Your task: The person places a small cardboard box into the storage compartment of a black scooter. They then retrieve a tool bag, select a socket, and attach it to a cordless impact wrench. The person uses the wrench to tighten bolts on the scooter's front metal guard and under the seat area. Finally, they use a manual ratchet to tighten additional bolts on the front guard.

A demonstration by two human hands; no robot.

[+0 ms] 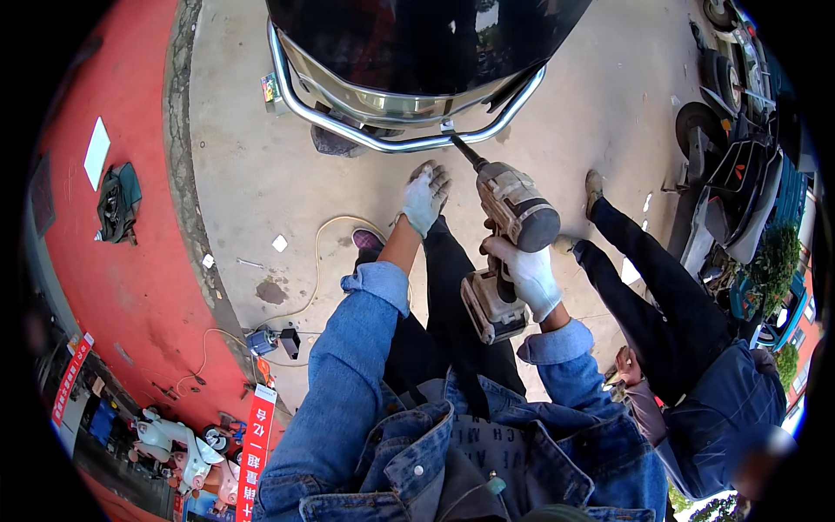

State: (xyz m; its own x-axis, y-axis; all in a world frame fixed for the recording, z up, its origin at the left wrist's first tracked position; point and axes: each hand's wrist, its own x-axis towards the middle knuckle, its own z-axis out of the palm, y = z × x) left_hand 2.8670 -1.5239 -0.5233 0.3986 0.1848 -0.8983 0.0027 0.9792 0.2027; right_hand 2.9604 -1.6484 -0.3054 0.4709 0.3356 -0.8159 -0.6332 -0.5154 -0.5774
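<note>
My right hand [529, 280], in a white work glove, grips the handle of a worn beige-and-black cordless power driver [511, 198]. Its long dark bit points away from me, and the tip meets or overlaps a small clamp [447, 126] on a chrome bumper bar [374, 140]. That curved bar runs around the front of a glossy black vehicle body [409, 43]. My left hand [424, 202], gloved with bare, dirty fingertips, is stretched out just short of the bar. Nothing shows in it, though its palm is partly hidden.
Another person [661, 304] stands close at my right. Parked motorcycles [731, 187] line the far right. A pale cable [317, 252] loops over the concrete to a blue device [261, 341]. A dark bag [118, 202] lies on red ground; scooters [174, 448] stand lower left.
</note>
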